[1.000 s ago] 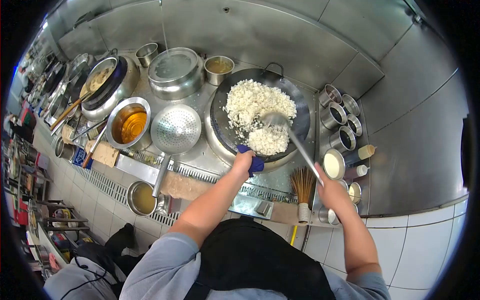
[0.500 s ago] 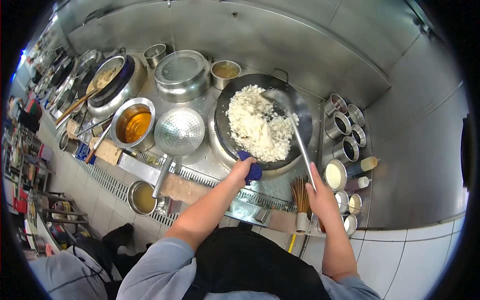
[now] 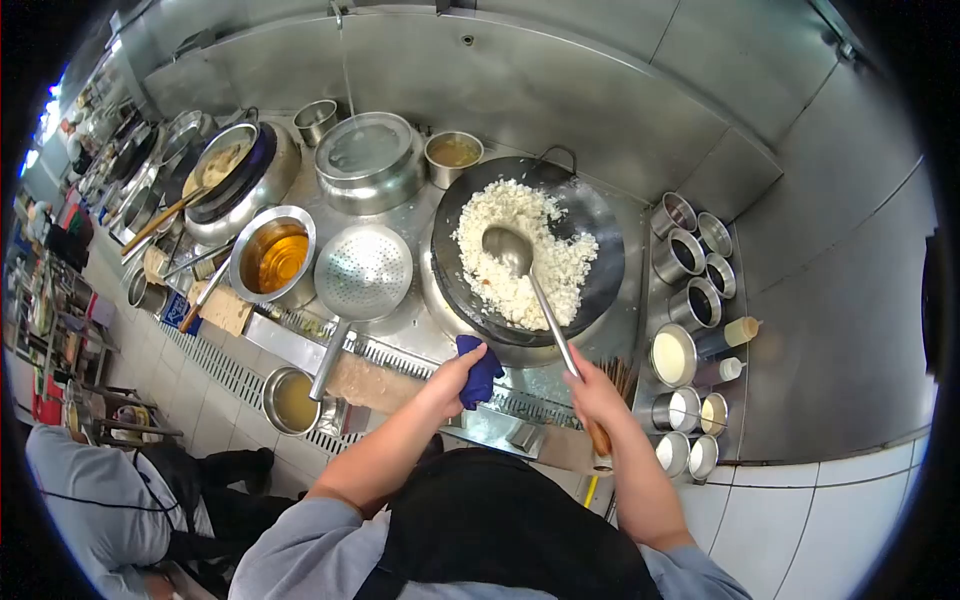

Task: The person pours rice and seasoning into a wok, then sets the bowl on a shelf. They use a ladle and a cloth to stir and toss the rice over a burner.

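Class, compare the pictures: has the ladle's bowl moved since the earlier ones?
Yes: leftward. Judged against the steel pot just beyond the wok, the ladle's bowl is now less far to its right.

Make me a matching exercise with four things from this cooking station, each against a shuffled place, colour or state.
1. Ladle
2. Cloth
3. Perforated strainer
4. Liquid in the wide-rimmed pot

A. Amber
B. Bunched in the left hand
C. Held in the right hand
D. Lying between that pot and the wok heaped with rice

Right pairs: 1-C, 2-B, 3-D, 4-A
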### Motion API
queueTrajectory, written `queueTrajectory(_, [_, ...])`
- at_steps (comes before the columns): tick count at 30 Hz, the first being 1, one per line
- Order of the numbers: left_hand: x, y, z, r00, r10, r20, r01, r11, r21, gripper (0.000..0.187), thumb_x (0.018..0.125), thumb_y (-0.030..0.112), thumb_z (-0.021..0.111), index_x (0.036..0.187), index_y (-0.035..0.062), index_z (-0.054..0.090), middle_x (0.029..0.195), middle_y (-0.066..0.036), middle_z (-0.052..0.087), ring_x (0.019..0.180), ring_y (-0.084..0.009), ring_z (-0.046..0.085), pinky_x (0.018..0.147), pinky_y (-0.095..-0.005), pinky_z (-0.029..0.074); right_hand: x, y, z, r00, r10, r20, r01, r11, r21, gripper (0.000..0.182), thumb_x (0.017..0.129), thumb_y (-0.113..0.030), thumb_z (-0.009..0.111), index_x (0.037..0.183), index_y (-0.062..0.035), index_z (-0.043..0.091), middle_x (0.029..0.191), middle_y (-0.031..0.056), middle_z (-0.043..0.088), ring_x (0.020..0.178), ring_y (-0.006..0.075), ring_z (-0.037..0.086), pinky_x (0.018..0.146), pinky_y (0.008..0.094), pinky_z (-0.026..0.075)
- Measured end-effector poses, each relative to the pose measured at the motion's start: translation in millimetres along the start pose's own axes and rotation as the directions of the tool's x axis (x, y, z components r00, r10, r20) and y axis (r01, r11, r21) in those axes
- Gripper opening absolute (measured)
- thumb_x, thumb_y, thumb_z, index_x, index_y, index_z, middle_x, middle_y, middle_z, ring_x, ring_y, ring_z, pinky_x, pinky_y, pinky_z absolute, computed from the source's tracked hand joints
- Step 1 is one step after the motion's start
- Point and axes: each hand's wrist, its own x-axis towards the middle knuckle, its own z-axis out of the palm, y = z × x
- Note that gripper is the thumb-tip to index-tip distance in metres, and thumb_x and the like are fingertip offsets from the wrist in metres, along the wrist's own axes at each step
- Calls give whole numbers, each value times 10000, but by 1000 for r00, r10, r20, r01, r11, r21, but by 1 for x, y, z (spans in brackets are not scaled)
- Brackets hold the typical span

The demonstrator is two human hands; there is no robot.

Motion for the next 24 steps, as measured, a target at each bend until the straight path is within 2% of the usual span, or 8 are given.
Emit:
queueTrajectory(3, [-1,6,12,1000,16,-23,-17,1000,-16,360,929,404,511,1008,55,546,824,-54,616,582,-134,573,491,-275,477,23,-17,-10,969,202,139,-226,957,183,573,926,-159,487,1449,-233,265,710,88,596,494,173,552,503,313,474])
queueTrajectory(5, [-7,5,11,997,6,-71,-7,1000,-16,392,937,438,480,996,56,546,822,-57,619,584,-140,582,491,-281,481,25,4,-15,883,-380,-276,290,903,-317,586,928,-171,492,1454,-262,250,555,22,406,366,116,385,374,285,360])
queueTrajectory(6, [-6,9,11,1000,-1,8,1,1000,8,419,939,466,453,988,60,546,817,-59,622,602,-147,596,494,-289,488,-3,-53,-29,982,23,-185,-12,998,58,581,928,-175,490,1450,-277,257,554,23,410,370,124,388,378,285,361])
queueTrajectory(10, [29,13,15,999,28,40,-33,991,127,536,928,562,376,1040,66,543,858,-70,640,653,-188,631,509,-333,503,67,-2,-12,977,189,95,-211,911,355,539,941,-193,453,1444,-251,267,592,75,501,401,160,481,413,334,433])
queueTrajectory(15, [43,14,27,1000,4,-7,-3,971,238,473,946,518,377,1045,79,522,794,-72,632,588,-194,616,466,-363,492,29,-45,-22,987,68,-145,-72,997,-22,567,930,-158,475,1447,-270,272,544,19,409,375,114,388,371,302,378])
queueTrajectory(19, [46,8,28,998,64,-28,-57,977,205,489,933,543,384,1042,87,523,795,-68,632,602,-194,614,460,-345,480,41,-16,-6,968,123,220,-231,783,577,561,943,-158,466,1450,-276,259,540,-1,387,376,105,364,365,277,359])
queueTrajectory(22, [44,15,29,991,46,-129,-15,974,225,458,927,540,403,1068,126,537,835,-43,640,642,-162,618,446,-315,462,65,-29,-19,959,180,217,-262,856,445,554,942,-183,464,1447,-281,261,570,35,457,388,128,425,379,294,395])
queueTrajectory(24, [45,18,27,993,37,-112,-11,973,229,447,927,532,410,1060,125,538,834,-41,640,645,-163,621,443,-309,459,51,-43,-24,986,57,-157,-57,998,5,574,936,-177,475,1449,-284,244,574,46,477,359,153,426,370,305,395])
